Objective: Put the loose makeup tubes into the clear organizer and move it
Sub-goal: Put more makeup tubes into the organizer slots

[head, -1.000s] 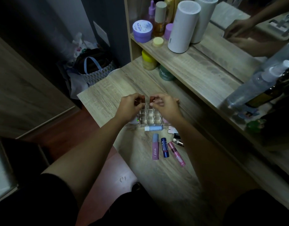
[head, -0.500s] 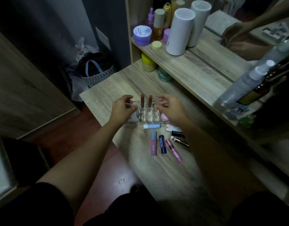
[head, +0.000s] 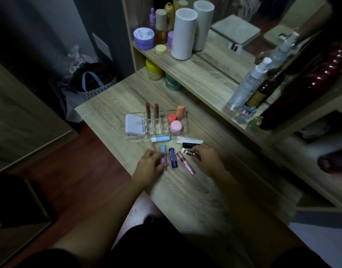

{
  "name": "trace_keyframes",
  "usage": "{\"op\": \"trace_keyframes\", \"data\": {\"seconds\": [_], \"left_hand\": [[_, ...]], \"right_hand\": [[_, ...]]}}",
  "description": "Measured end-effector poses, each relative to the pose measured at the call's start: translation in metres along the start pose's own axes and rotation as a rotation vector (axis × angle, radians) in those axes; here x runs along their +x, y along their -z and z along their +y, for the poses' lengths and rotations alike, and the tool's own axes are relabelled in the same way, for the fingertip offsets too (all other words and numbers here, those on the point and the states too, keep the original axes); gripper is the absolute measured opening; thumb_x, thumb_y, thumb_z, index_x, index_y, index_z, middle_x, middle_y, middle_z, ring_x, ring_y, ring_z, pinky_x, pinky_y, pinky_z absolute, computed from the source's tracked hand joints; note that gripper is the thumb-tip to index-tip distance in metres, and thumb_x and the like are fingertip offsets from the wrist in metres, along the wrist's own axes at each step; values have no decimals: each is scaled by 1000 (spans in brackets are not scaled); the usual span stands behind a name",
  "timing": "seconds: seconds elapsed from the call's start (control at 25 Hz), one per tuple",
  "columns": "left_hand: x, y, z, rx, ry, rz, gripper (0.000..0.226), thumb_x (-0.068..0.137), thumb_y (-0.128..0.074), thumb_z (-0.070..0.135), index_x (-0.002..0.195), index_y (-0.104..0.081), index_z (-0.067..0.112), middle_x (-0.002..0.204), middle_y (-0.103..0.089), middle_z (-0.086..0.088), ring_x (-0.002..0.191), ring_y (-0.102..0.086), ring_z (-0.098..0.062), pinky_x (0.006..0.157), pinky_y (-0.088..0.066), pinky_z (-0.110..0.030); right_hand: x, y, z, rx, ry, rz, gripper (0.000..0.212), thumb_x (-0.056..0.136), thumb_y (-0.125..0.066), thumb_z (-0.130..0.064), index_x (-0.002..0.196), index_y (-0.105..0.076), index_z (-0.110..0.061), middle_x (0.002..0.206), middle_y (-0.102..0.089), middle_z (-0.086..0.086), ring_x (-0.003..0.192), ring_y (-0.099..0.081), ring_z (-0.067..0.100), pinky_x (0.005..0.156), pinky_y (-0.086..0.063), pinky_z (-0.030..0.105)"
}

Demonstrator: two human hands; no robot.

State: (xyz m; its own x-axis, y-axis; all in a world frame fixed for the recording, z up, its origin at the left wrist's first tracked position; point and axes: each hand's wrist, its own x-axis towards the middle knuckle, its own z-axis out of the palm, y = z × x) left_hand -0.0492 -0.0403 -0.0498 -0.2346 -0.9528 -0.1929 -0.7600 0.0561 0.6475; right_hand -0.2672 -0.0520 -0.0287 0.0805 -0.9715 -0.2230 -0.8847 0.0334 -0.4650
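The clear organizer (head: 134, 138) sits on the wooden table. Two brown lipstick tubes (head: 152, 113) stand in its back slots, a white compact (head: 135, 124) lies at its left, and orange and pink sponges (head: 176, 120) fill its right part. A light blue tube (head: 161, 138) lies along its front edge. Nearer me lie a pink tube with a blue cap (head: 163, 151), a dark blue Nivea stick (head: 173, 160) and a pink gloss tube (head: 185, 165). My left hand (head: 150, 168) closes on the pink blue-capped tube. My right hand (head: 206, 157) pinches a brown metallic tube (head: 191, 153).
A white sachet and a black tube (head: 189, 142) lie right of the organizer. The shelf (head: 205, 74) behind carries jars, bottles, a white cylinder (head: 182, 33) and a spray bottle (head: 249, 84) before a mirror. A bag (head: 89, 82) stands on the floor at left.
Both hands left the organizer, where the two brown lipsticks now stand, and came toward me to the loose tubes, each taking hold of one.
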Motion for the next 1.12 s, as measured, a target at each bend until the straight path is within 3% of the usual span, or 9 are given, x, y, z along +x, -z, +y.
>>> {"op": "trace_keyframes", "data": {"seconds": [0.12, 0.28, 0.44, 0.52, 0.64, 0.76, 0.92, 1.04, 1.12], "left_hand": [[6, -1, 4, 24, 53, -24, 37, 83, -67, 23, 117, -58, 10, 110, -54, -18, 92, -57, -31, 78, -43, -30], [10, -3, 9, 79, 109, -28, 31, 84, -64, 26, 104, -50, 7, 100, -56, -18, 78, -47, -23, 68, -34, -27], [16, 0, 16, 42, 152, 26, 19, 84, -64, 18, 92, -48, 11, 95, -62, -18, 83, -57, -30, 68, -37, -30], [16, 5, 13, -55, 206, 70, 28, 80, -69, 16, 91, -43, 12, 87, -63, -13, 76, -58, -27, 66, -41, -31], [16, 21, 11, -303, 282, 168, 36, 78, -73, 19, 101, -47, 11, 79, -60, 1, 70, -58, -19, 67, -49, -33], [33, 47, 14, -438, 314, 285, 29, 78, -71, 16, 103, -58, 8, 86, -65, -3, 75, -60, -17, 72, -53, -36], [59, 75, 15, -463, 293, 488, 19, 75, -70, 15, 89, -61, 5, 80, -66, -5, 69, -61, -16, 61, -50, -25], [72, 80, 16, -470, 292, 514, 25, 75, -73, 15, 96, -62, 6, 88, -70, -8, 71, -63, -15, 67, -54, -28], [79, 78, 14, -444, 299, 516, 27, 76, -74, 16, 97, -61, 5, 91, -71, -11, 74, -64, -17, 71, -56, -32]], "right_hand": [[-2, -6, -2, -41, -30, -42, 33, 83, -64, -9, 116, -60, -9, 118, -59, 13, 107, -57, 27, 94, -45, 34], [1, -14, -7, -79, -57, -10, 33, 86, -61, -10, 119, -59, -10, 122, -57, 11, 111, -54, 25, 95, -42, 32], [-2, -15, -3, -66, -86, 6, 28, 88, -59, -10, 116, -59, -8, 116, -62, 12, 104, -58, 23, 91, -45, 32], [-8, -12, -4, 34, -100, 71, 24, 89, -58, -9, 113, -61, -9, 110, -65, 10, 96, -60, 19, 85, -47, 28], [-7, 2, -22, 421, -124, 195, 31, 87, -61, -8, 118, -58, -11, 105, -67, 5, 88, -61, 8, 80, -53, 23], [18, 22, -51, 731, -91, 199, 35, 87, -61, -11, 121, -54, -18, 93, -62, -17, 78, -63, -12, 58, -51, 6], [58, 32, -85, 794, -45, 304, 28, 85, -65, -15, 112, -58, -17, 91, -61, -18, 79, -59, -11, 62, -48, 3], [77, 28, -93, 764, -46, 379, 24, 86, -65, -10, 109, -59, -11, 92, -61, -13, 76, -54, -14, 59, -43, -6], [89, 21, -94, 744, -54, 365, 23, 86, -63, -8, 109, -59, -9, 96, -63, -7, 77, -56, -11, 62, -45, -5]]}}
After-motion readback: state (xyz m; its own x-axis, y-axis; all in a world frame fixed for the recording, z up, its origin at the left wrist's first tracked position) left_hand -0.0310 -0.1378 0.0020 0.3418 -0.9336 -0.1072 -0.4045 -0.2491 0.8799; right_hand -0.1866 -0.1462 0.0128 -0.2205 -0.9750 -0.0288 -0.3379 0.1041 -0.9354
